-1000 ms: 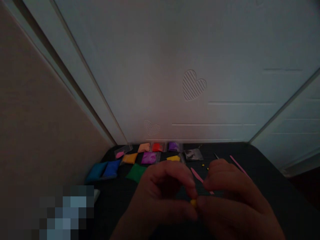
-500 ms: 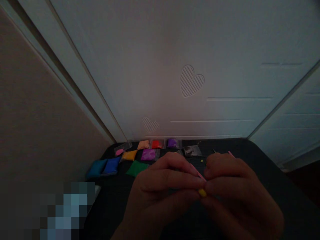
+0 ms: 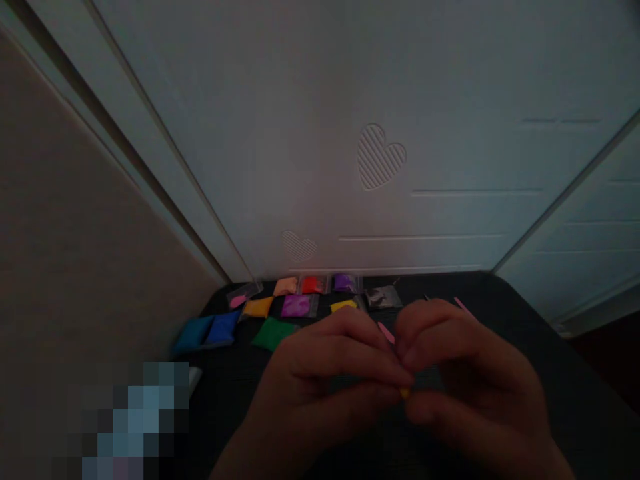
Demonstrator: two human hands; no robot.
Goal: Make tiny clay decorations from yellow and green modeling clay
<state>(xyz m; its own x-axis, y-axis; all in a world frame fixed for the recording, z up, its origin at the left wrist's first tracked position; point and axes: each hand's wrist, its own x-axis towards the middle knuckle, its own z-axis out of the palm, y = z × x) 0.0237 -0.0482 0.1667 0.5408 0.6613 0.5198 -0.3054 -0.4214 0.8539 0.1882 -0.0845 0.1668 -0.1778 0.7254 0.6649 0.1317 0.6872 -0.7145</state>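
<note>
A small yellow piece of modelling clay (image 3: 405, 393) shows between my fingertips, mostly covered by them. My left hand (image 3: 325, 380) pinches it between thumb and fingers. My right hand (image 3: 475, 373) is curled round from the other side, its thumb beside the clay and its index fingertip against my left fingers. Just behind the fingertips a flat pink strip (image 3: 386, 332) shows; its lower end is hidden. Another thin pink stick (image 3: 464, 307) sticks out beyond my right knuckles.
Bags of coloured clay lie along the back of the dark table (image 3: 225, 387): green (image 3: 273, 333), blue (image 3: 223, 329), orange (image 3: 258, 307), magenta (image 3: 297, 305), yellow (image 3: 344, 306) and others. A white panel (image 3: 250, 167) with heart grooves rises behind. Something pixelated covers the lower left.
My right fingers have shifted and lifted slightly, opening a gap beneath the index finger. Less yellow clay shows now. The yellow bag behind my left hand has come more into view.
</note>
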